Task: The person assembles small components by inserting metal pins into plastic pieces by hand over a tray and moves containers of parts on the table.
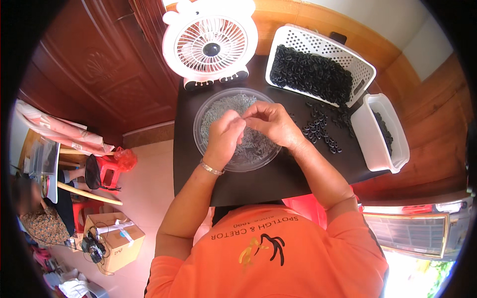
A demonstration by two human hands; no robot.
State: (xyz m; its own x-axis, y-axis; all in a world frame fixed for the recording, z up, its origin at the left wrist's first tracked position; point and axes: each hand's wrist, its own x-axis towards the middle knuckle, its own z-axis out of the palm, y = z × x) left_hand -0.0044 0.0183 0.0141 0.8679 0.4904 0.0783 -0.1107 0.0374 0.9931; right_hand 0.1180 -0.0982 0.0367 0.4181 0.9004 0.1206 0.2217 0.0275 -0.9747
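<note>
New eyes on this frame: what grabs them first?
Probably the bright orange shirt filling the bottom middle, then the pink-and-white animal-shaped fan at the table's back left. Next, the left hand and right hand, fingers together over a round clear tub of small grey pieces, and the white basket of black pieces at back right.

The bare left hand (224,134) and right hand (277,124) meet, fingers (258,107) curled, over a round clear plastic bowl (197,134) of small grey pieces (222,107). On the same dark counter (288,184) stand a white-and-pink animal-shaped fan (211,49), a white perforated plastic basket (357,64) of black oval pieces (310,72), and a white plastic bin (361,136).
</note>
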